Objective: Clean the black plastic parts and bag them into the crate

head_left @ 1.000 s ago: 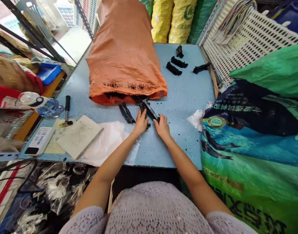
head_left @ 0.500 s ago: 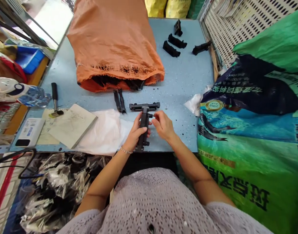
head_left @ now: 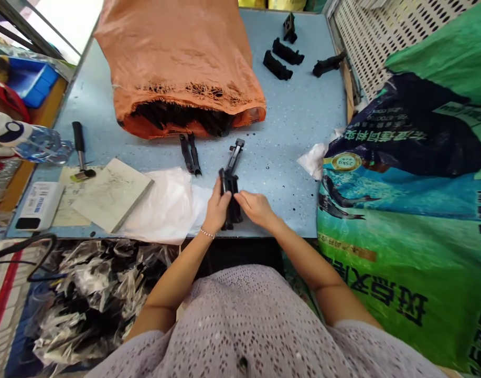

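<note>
On a speckled blue counter (head_left: 291, 131), work centres on a black hinged bracket (head_left: 235, 157), held near the front edge, just right of a white plastic sheet (head_left: 163, 206). Its long arm points up the frame, and its lower end is bunched between the hands. The left hand (head_left: 216, 207) stands on edge, its fingers (head_left: 220, 191) curled around the lower part and apparently holding it. The right hand (head_left: 256, 207) reaches in from the lower right, palm down, with its fingers (head_left: 240, 197) nearly straight and their tips against the bracket; whether they grip it, I can't tell. Both forearms angle inward from the lower edge of the frame. The step in hand appears to be adjusting the bracket's joint, and a firmer hold by the right hand seems called for. Just left of center lies a folded black bracket (head_left: 190, 155), below the mouth of an orange woven sack (head_left: 177, 63). Four black pieces (head_left: 277, 65) sit toward the counter's far right corner.
</note>
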Motion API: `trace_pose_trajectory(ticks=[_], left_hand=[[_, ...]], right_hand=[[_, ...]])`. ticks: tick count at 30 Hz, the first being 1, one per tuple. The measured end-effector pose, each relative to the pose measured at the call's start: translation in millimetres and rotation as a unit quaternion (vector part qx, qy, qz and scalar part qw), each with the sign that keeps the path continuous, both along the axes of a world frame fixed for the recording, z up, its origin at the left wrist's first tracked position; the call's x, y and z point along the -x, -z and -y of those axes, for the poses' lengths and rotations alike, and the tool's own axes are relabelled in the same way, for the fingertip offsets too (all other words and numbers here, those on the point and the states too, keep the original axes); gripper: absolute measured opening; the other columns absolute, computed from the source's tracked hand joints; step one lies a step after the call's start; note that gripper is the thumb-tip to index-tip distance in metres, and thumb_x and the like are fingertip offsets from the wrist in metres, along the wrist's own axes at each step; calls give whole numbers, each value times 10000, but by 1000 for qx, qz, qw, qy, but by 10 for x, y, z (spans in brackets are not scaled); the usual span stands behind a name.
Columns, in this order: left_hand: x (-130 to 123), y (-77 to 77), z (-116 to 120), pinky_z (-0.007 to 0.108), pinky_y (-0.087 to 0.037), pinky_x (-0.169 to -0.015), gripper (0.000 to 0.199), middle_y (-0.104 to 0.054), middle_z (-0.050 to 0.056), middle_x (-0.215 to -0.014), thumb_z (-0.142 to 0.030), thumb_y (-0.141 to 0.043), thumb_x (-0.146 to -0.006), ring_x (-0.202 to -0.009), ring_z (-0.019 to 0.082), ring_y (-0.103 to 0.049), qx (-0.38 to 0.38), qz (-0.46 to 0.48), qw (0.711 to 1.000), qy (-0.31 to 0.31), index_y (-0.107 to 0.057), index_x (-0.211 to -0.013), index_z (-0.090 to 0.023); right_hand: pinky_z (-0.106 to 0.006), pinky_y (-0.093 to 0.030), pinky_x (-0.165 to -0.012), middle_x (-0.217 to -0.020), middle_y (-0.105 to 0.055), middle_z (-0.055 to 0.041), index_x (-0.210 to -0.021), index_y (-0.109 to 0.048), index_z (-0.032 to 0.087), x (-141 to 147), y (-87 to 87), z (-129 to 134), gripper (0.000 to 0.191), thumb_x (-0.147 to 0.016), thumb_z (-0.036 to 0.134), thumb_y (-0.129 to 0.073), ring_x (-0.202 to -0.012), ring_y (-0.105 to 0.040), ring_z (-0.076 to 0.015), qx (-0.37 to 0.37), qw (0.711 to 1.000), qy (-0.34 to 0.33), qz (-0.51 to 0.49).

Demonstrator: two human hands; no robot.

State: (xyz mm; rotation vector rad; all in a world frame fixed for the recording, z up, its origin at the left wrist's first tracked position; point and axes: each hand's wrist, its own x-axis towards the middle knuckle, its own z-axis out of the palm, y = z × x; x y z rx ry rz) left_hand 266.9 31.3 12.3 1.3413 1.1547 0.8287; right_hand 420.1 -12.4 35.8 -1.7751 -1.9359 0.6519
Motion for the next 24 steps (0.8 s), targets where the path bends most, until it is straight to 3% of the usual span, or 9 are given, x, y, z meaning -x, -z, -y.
trace_pose_trajectory(ticks=[3, 6, 9, 11, 14, 17, 20, 22, 24], left_hand=[[-114, 107, 116, 475, -474, -1090, 742, -613, 148, -1421, -432, -549, -959, -1258, 340, -616, -6, -88, 996, 32, -295, -1609, -180], [-221, 139, 189, 503, -503, -1045, 701, -670, 178, -1310, -474, -528, -973, -1161, 351, -668, -38, -183, 977, 100, -363, -1583, -169], [-242, 137, 144, 500, -468, -1097, 589, -659, 192, -1278, -506, -476, -996, -1199, 332, -640, -73, -208, 968, 119, -528, -1466, -154], [-213, 137, 44, 485, -451, -1122, 639, -600, 207, -1360, -529, -467, -1002, -1244, 307, -610, -60, -149, 984, 72, -457, -1512, -145], [-144, 117, -150, 460, -420, -1163, 755, -456, 149, -1552, -559, -449, -1014, -1373, 252, -524, -18, 4, 1000, -16, -137, -1637, -269], [-56, 32, -260, 451, -327, -1239, 717, -399, 60, -1616, -584, -438, -1014, -1493, 236, -391, -20, 97, 994, -54, -141, -1626, -359], [35, -109, -204, 466, -245, -1285, 680, -385, 50, -1636, -596, -467, -997, -1547, 271, -301, -32, 104, 994, -9, -288, -1596, -330], [74, -203, -115, 470, -179, -1307, 702, -322, 53, -1675, -590, -502, -984, -1578, 281, -224, -50, 88, 994, 43, -302, -1596, -311], [93, -273, -47, 462, -115, -1320, 758, -222, 57, -1715, -586, -546, -964, -1599, 283, -146, -75, 70, 992, 73, -273, -1609, -294]], right_hand=[[-388, -450, -897, -1133, -692, -137, -1129, -668, 194, -247, -44, -567, 372, -1069, 300, -316, -1050, -610, -275, -100, 993, 3, 66], [-487, -360, -1096, -1499, -534, -113, -1367, -589, 226, -447, -55, -1114, 451, -995, 99, -368, -1371, -445, -300, -145, 976, -94, 136], [-553, -303, -1136, -1407, -606, -127, -1298, -633, 202, -506, -68, -1354, 374, -954, 112, -514, -1371, -440, -329, -122, 959, -157, 203], [-534, -377, -1056, -1230, -666, -172, -1192, -664, 140, -439, -118, -1268, 257, -949, 189, -594, -1228, -530, -347, -115, 962, -107, 222], [-445, -457, -888, -1106, -660, -185, -1096, -660, 127, -223, -245, -854, 223, -986, 307, -588, -1071, -571, -330, -128, 976, -32, 176], [-348, -463, -808, -1015, -670, -97, -1071, -638, 200, -48, -367, -446, 284, -1057, 418, -458, -956, -599, -245, -108, 987, -106, 45], [-309, -447, -774, -1002, -670, -69, -1080, -609, 221, -41, -421, -395, 402, -1077, 519, -340, -895, -607, -202, -108, 993, -37, -26], [-320, -432, -761, -961, -669, -88, -1011, -605, 204, -80, -410, -534, 462, -1064, 568, -324, -884, -602, -216, -109, 993, 38, -8], [-316, -416, -715, -837, -653, -75, -905, -594, 201, -96, -373, -670, 539, -1070, 580, -249, -806, -594, -211, -63, 996, 55, -19]])
